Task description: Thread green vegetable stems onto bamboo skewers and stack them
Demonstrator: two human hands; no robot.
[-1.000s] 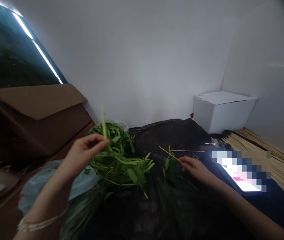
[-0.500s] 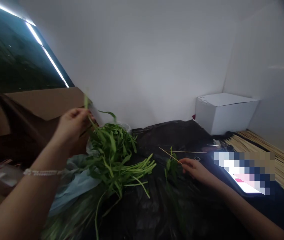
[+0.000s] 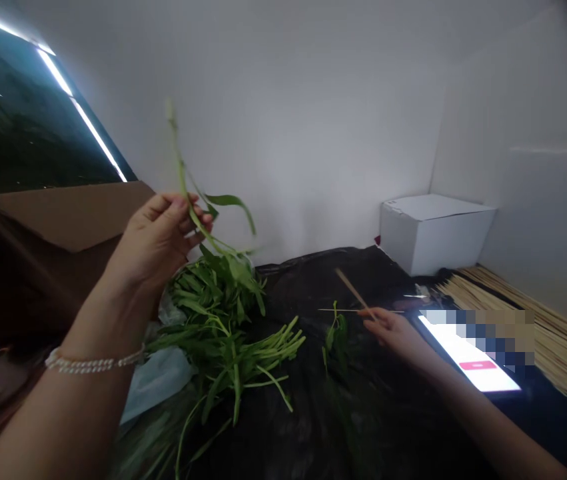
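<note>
From where I stand, the person's left hand [image 3: 159,232] is raised, thumb and fingers pinching a leafy green stem [image 3: 182,175] — its pale end points up, its leaves hang over the heap of greens [image 3: 268,347] on the black plastic sheet [image 3: 308,433]. The right hand [image 3: 390,327] grips a thin wooden stick [image 3: 353,289] by its near end, tilted up over the sheet. Just beside that hand lie a small sprig [image 3: 334,337] and a lit phone [image 3: 483,373] — loose sticks [image 3: 523,317] spread past it, near a white box [image 3: 433,230].
</note>
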